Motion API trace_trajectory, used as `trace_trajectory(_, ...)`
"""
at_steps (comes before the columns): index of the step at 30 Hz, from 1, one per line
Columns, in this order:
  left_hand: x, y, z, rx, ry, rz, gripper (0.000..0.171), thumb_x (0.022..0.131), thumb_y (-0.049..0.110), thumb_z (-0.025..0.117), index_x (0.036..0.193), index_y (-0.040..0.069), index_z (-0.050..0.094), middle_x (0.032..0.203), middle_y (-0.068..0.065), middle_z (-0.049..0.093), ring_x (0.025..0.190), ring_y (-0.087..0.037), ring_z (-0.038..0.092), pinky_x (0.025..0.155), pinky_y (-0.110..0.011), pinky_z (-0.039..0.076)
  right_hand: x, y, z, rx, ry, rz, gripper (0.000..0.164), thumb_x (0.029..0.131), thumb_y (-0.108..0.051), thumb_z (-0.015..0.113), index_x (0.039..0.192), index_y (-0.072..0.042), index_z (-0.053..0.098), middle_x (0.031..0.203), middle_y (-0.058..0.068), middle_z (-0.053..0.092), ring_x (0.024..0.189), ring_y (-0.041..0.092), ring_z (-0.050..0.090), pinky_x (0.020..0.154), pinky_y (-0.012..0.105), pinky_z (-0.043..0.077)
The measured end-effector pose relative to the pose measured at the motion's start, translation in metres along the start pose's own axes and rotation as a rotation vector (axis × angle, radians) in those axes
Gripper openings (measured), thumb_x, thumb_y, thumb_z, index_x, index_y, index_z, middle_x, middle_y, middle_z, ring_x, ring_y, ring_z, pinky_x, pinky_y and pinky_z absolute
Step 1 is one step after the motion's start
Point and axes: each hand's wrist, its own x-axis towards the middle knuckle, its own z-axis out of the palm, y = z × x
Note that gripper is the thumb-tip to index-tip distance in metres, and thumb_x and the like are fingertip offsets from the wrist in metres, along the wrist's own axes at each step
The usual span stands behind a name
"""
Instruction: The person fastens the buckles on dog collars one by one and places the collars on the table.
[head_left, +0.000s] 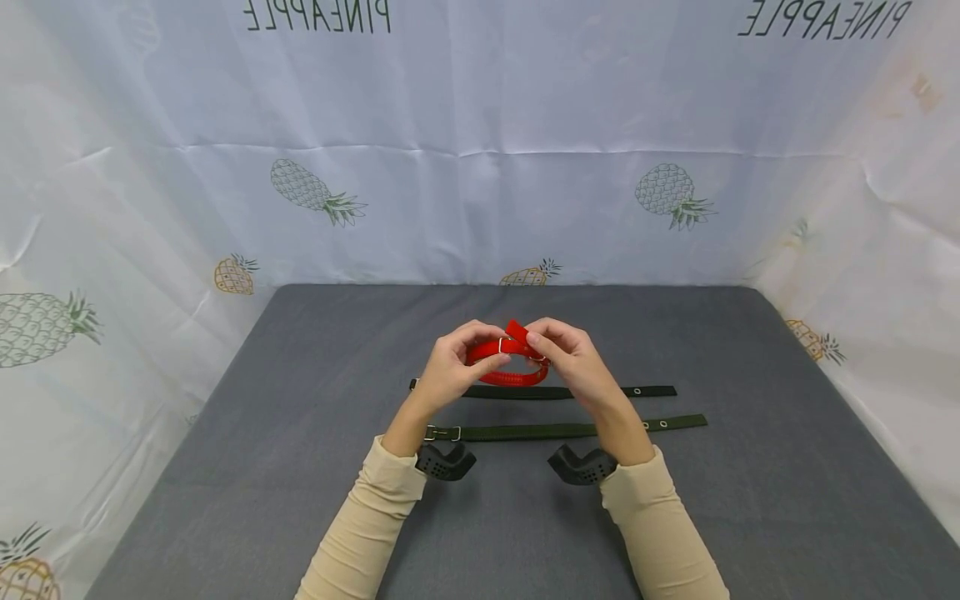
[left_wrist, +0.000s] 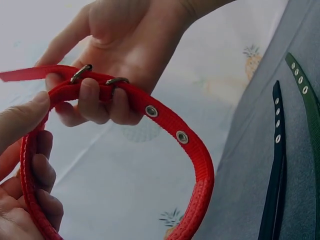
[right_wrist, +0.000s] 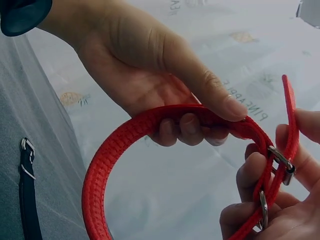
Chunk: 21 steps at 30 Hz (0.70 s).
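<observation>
A red collar [head_left: 513,378], bent into a loop, is held up above the table between both hands. My left hand [head_left: 453,362] grips the strap, its thumb on the outer face and fingers curled inside the loop, as the right wrist view shows. My right hand [head_left: 566,354] pinches the collar around the metal buckle [right_wrist: 289,175] and a metal ring [right_wrist: 264,210]. The strap's loose tip [left_wrist: 22,75] passes through the buckle and sticks out past it. Two metal eyelets [left_wrist: 182,136] show along the band in the left wrist view.
A black collar [head_left: 525,392] and a green collar [head_left: 525,432] lie flat and straight on the grey table [head_left: 262,467], below the hands. Both have eyelets at the right end. Pineapple-print curtains [head_left: 480,208] hang behind and at the sides.
</observation>
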Motion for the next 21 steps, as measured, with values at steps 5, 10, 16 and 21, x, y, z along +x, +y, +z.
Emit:
trace_trajectory(5,0.0007,0.0012,0.0007,-0.031,-0.007,0.001,0.031,0.085,0.003,0.071,0.113,-0.006,0.061,0.109,-0.024,0.06,0.089,0.0,0.061,0.082,-0.016,0.055,0.0003,-0.0001,0.0022,0.031,-0.004,-0.042,0.017,0.1,-0.019,0.052,0.085,-0.02,0.06,0.093,-0.01,0.058,0.074,0.008,0.051,0.069,0.022,0.047)
trace_trajectory(10,0.0009,0.0001,0.0013,-0.062,-0.006,0.013,0.031,0.085,0.002,0.071,0.112,-0.009,0.061,0.109,-0.027,0.059,0.089,-0.001,0.061,0.082,-0.016,0.055,0.0001,0.0011,0.0034,0.059,-0.017,-0.078,0.018,0.1,-0.019,0.052,0.083,-0.018,0.058,0.093,-0.009,0.056,0.073,0.012,0.049,0.066,0.023,0.044)
trace_trajectory(16,0.0001,-0.0018,0.0005,-0.094,-0.01,0.051,0.031,0.083,-0.001,0.072,0.11,-0.011,0.061,0.107,-0.029,0.058,0.087,-0.002,0.06,0.079,-0.016,0.055,0.0001,0.003,0.0053,0.064,-0.035,-0.122,0.021,0.101,-0.014,0.049,0.082,-0.016,0.056,0.093,-0.007,0.053,0.074,0.01,0.047,0.064,0.03,0.038)
trace_trajectory(21,-0.0003,-0.0021,-0.0005,-0.123,-0.029,0.105,0.032,0.083,0.0,0.073,0.108,-0.014,0.061,0.104,-0.026,0.058,0.087,-0.003,0.061,0.078,-0.018,0.056,-0.0005,0.0054,0.0055,0.053,-0.037,-0.178,0.021,0.099,-0.007,0.047,0.079,-0.014,0.053,0.094,-0.007,0.053,0.079,0.01,0.047,0.066,0.028,0.042)
